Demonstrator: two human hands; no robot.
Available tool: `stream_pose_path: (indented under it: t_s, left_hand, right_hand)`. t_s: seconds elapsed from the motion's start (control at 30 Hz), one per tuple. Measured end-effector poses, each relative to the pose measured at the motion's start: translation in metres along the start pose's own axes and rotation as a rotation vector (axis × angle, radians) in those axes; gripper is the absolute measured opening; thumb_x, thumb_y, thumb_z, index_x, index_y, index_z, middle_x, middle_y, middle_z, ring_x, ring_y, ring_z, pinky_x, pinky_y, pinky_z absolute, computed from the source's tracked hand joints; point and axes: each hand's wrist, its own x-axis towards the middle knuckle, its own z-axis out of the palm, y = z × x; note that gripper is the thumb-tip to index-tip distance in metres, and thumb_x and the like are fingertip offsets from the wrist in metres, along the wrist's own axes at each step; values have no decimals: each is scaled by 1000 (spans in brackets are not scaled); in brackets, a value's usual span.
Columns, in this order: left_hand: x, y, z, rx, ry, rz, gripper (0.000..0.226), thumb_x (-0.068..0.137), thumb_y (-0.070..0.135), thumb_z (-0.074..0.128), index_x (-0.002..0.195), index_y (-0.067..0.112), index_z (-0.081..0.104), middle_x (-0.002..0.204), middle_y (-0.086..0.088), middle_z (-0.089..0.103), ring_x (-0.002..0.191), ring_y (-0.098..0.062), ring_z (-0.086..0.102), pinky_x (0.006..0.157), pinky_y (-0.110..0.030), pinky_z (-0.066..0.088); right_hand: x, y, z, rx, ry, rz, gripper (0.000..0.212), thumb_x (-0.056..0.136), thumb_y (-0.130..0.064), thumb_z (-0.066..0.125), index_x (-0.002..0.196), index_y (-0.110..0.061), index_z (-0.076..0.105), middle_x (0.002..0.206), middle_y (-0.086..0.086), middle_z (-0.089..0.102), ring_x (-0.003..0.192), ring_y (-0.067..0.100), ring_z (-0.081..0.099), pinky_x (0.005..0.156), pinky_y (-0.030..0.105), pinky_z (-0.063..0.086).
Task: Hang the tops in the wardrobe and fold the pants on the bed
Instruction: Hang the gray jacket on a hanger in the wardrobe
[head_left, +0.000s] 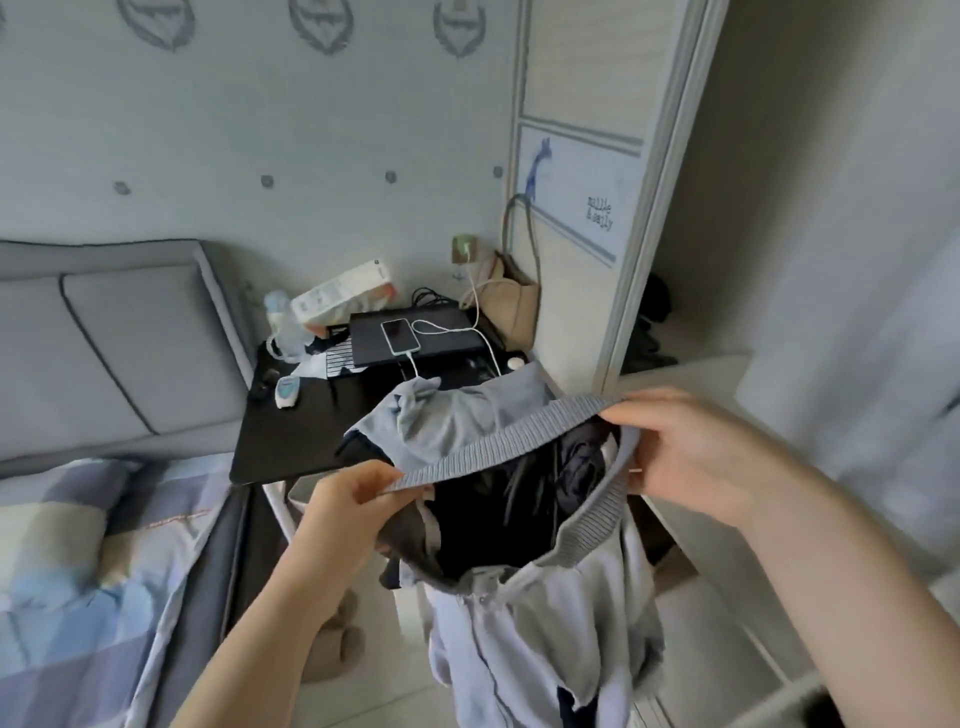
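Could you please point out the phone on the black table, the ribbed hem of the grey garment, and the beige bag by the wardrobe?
phone (400, 336), head view, middle of its dark screen.
ribbed hem (501, 445), head view, stretched band between the hands.
beige bag (517, 301), head view, its front panel.

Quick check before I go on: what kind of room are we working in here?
Most likely a bedroom: a bed with a padded headboard on the left, a cluttered bedside table, and an open wardrobe on the right.

Light grey top (524, 613) with ribbed hem, held open, hanging down, bed (78, 571) left
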Motion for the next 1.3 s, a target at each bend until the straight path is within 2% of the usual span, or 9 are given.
stream_pose_path:
  t_s: [0.17,0.43,0.57,0.67,0.77,0.9,1.07,1.2,1.3]
  left_hand:
    - [42,4,58,-347,-203,-429,12,98,13,56,93,5,64,87,-21,71,78,-33,73,62,-43,59]
    - [110,33,132,-573,-698,-746,37,77,19,66,111,4,70,115,-19,69,110,-32,64,105,-47,44]
    - [152,59,153,-595,-934,-711,27,64,12,85,83,-4,73,77,-25,70,64,-31,71,59,-41,61]
    - [186,72,167,-450,-989,-656,52,75,24,72,118,-4,66,120,-29,63,99,-39,68,92,-52,52]
    - [222,93,185,-361,-1026,-560,55,82,28,64,126,-3,61,128,-28,60,119,-43,58,106,-55,42]
    - [258,125,212,-450,-1062,-507,46,79,31,67,118,6,69,121,-15,67,103,-30,67,85,-38,55]
    - [288,184,246,-467,-1164,-299,39,79,28,72,113,11,63,113,-16,53,100,-30,43,78,-35,35]
    - [306,247,265,-374,-1174,34,11,87,21,67,95,13,69,93,-10,67,80,-21,64,62,-30,51]
    - [319,288,284,-88,-850,609,18,91,7,62,77,18,61,77,-2,64,69,-15,61,62,-27,47]
  right_hand:
    - [5,9,-48,95,31,108,30,81,-16,61,104,3,65,110,29,60,98,37,61,92,48,48]
    - [24,2,-113,100,430,65,28,90,-29,61,96,-4,74,100,14,74,88,26,72,76,34,54]
    - [37,-14,-140,196,680,25,22,87,-25,65,97,-6,72,96,12,74,79,23,72,67,30,51]
    - [50,-28,-153,95,809,-45,18,85,-22,68,86,-5,73,90,15,74,79,25,71,71,33,52]
    - [64,-38,-164,19,965,-83,18,85,-22,70,79,-5,74,84,15,74,83,29,70,78,38,53]
    - [66,-45,-174,-76,1021,-86,23,87,-30,67,81,-9,76,83,11,74,80,24,70,71,33,54]
    - [58,-62,-173,-343,1122,-115,29,91,-36,62,78,-11,70,74,13,60,68,21,57,65,32,43]
    - [58,-87,-172,-511,1136,-207,17,88,-34,66,90,-17,68,74,9,66,68,19,61,64,26,47]
    - [68,-110,-179,-683,1297,-287,12,85,-27,71,85,-19,61,75,3,63,69,18,62,62,22,45]
